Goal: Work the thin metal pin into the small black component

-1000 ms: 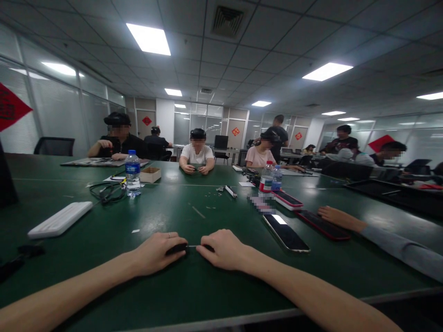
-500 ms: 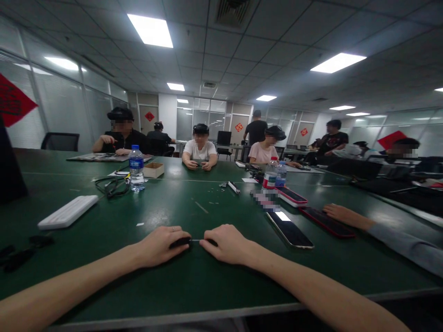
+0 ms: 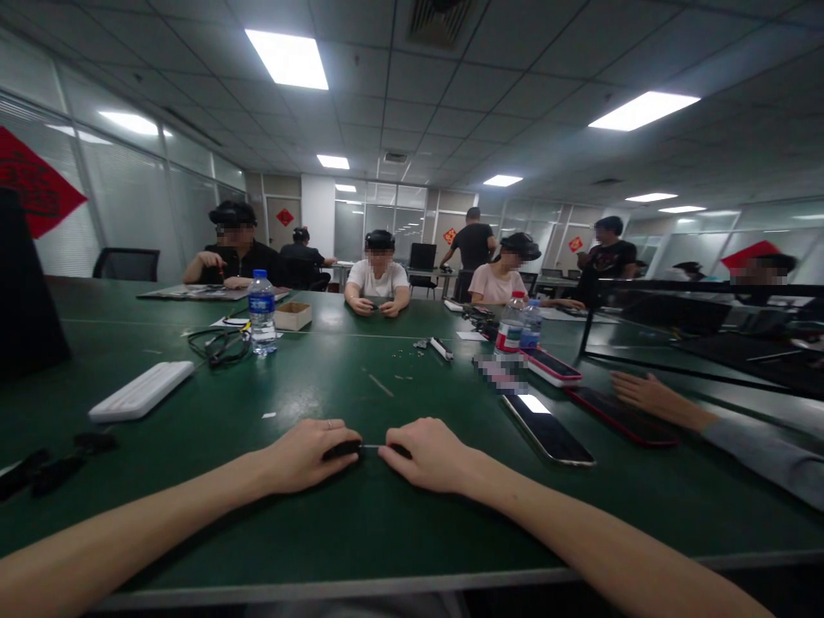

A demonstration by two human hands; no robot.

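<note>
Near the front of the green table [image 3: 322, 541], my left hand [image 3: 312, 455] is closed around a small black object [image 3: 342, 449]. My right hand [image 3: 425, 453] is closed beside it, its fingers around a dark piece that is mostly hidden. A thin light rod [image 3: 372, 446] spans the short gap between the two hands. Both hands rest low over the tabletop. To the right of my right hand lies a phone [image 3: 554, 433] with a bright patch on its screen.
A white case [image 3: 142, 390] and black pieces [image 3: 64, 463] lie left. Behind are cables [image 3: 219, 343], a blue-capped bottle [image 3: 262, 313], a box [image 3: 293, 316] and a red-capped bottle [image 3: 510, 324]. Another person's hand [image 3: 663, 402] is near a red-edged phone [image 3: 621, 418].
The view has shifted slightly, moving table items rightward. A dark frame has appeared at the right. The standing person at the back has turned and spread an arm. My hands keep their hold.
</note>
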